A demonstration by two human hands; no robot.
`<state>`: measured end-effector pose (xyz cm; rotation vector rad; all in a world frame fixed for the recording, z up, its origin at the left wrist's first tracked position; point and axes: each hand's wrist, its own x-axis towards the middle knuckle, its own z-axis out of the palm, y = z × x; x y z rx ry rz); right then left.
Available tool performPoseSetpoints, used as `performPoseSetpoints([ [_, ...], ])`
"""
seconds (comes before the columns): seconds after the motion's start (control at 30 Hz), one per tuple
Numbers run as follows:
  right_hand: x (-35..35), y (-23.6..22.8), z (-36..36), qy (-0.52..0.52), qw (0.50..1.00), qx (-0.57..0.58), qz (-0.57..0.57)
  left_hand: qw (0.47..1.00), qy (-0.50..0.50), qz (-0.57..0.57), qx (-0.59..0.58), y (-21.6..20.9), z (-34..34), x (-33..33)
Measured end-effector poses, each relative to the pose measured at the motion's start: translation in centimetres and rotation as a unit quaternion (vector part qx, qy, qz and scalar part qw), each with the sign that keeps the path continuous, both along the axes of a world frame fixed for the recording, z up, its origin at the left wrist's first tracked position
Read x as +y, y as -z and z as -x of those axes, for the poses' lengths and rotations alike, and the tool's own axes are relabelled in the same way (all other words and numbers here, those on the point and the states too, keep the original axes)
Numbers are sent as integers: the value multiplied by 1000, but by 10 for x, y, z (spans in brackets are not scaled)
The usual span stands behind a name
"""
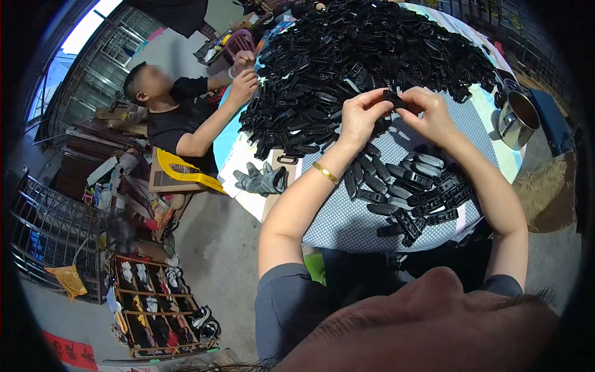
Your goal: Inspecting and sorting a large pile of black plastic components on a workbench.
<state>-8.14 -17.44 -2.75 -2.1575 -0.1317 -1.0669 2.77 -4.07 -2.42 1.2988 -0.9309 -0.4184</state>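
My left hand and my right hand meet over the table and pinch one small black plastic part between their fingertips. A gold bangle sits on my left wrist. Just beyond my hands rises a big heap of black plastic parts. Below my forearms, several black parts lie in rows on the dotted grey cloth.
Another person sits at the table's left side, hands working on a part at the heap's edge. Grey gloves lie near the table's left rim. A metal mug stands at the right. A shoe rack stands on the floor lower left.
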Motion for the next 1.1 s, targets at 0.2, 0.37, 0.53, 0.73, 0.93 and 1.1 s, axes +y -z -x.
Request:
performPoseSetpoints([
  [0.2,5,5,-4,27,999,-29,12,1000,-9,16,6,0,8,-1],
  [0.37,0,3,-4,-8,986,84,-143,990,71,56,107,-3,2,-1],
  [0.53,1,7,-2,-69,987,124,-80,991,113,37,65,-4,-4,2],
  [0.73,5,0,4,-15,996,87,20,992,109,34,45,-8,-3,5],
  [0.93,-54,-3,2,10,986,154,60,974,-17,-92,-206,-11,20,-1],
  [1.1,-42,6,-7,87,954,220,183,883,89,-144,-438,6,46,2],
])
